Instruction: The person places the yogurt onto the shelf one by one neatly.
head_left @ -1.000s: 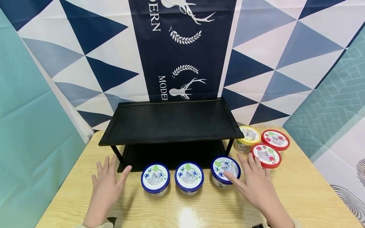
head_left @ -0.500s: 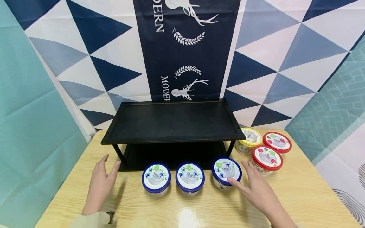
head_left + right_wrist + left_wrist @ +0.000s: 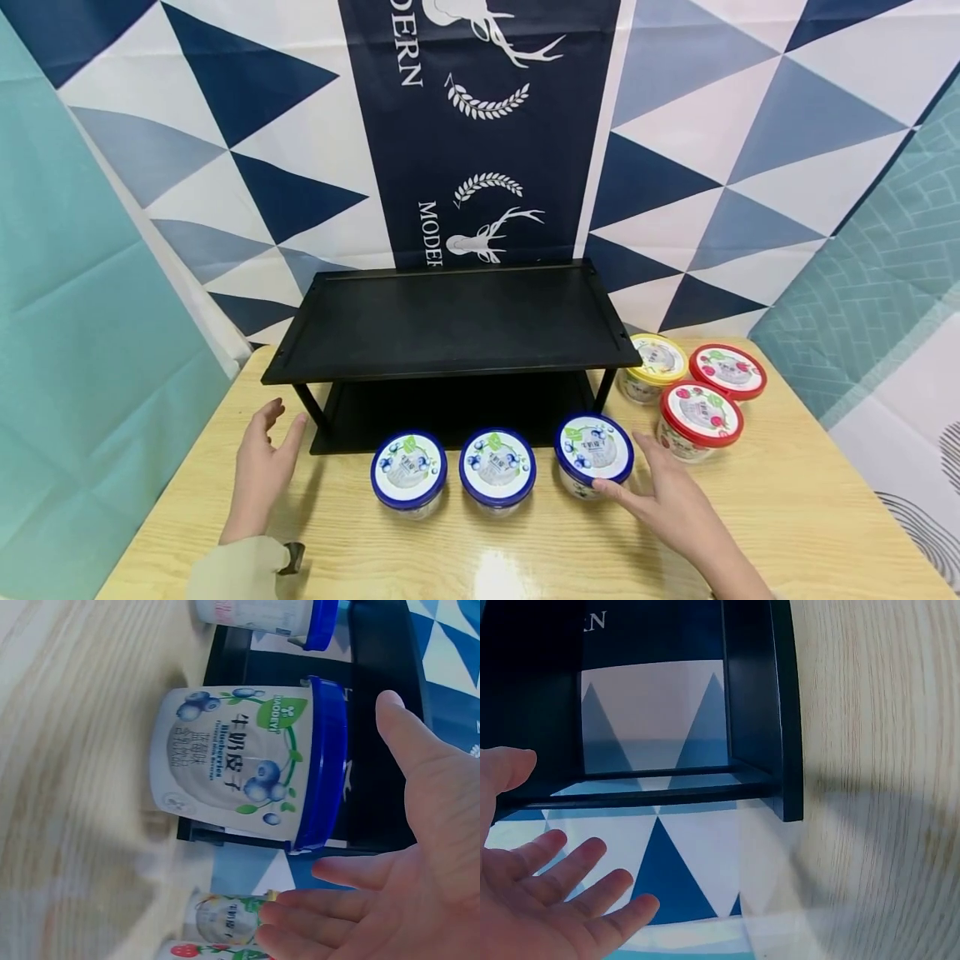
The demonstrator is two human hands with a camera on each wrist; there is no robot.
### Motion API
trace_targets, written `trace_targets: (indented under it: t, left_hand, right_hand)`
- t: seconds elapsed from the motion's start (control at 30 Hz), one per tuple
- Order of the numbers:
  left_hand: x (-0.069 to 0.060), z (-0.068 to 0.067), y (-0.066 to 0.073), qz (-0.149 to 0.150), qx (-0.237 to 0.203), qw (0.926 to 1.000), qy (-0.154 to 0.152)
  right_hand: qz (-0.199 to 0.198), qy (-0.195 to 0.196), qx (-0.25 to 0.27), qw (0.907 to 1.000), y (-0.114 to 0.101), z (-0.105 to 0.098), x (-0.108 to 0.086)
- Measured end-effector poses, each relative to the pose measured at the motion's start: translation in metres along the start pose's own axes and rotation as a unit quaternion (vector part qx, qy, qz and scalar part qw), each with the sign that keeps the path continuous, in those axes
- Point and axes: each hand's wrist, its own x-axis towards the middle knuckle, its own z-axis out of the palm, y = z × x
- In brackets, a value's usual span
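Three white tubs with blue lids stand in a row before a low black two-tier shelf [image 3: 465, 325]: a left tub [image 3: 408, 471], a middle tub [image 3: 498, 469] and a right tub [image 3: 595, 454]. In the right wrist view, the right tub [image 3: 232, 757] shows blueberries on its side. My right hand [image 3: 663, 500] is at its right, thumb and fingers parted around the lid; the right wrist view shows a gap between hand [image 3: 405, 877] and lid. To the left of the shelf hovers my left hand [image 3: 261, 467], holding nothing, fingers relaxed and spread in the left wrist view.
At the table's back right, a yellow-lidded tub [image 3: 654, 371] stands beside two red-lidded tubs, the front one [image 3: 699, 421] and the back one [image 3: 729, 371]. Patterned cloth [image 3: 480, 142] hangs behind the shelf. The wooden table [image 3: 405, 558] extends toward me.
My right hand has drawn back slightly and lowered beside the right blue-lidded tub, uncovering more of the front red-lidded tub. My left hand has moved a little left and turned. The tubs stay put.
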Motion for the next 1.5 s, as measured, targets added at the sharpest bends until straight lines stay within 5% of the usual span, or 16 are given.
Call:
trace_targets:
  t: [1.13, 1.5]
  left_hand:
    - [0.025, 0.012, 0.000, 0.000, -0.055, 0.9979, 0.035]
    - [0.035, 0.013, 0.000, 0.007, -0.062, 0.9968, 0.050]
  right_hand:
    - [0.004, 0.010, 0.067, 0.9977, 0.012, 0.029, 0.010]
    - [0.051, 0.000, 0.115, 0.9920, 0.014, 0.035, 0.018]
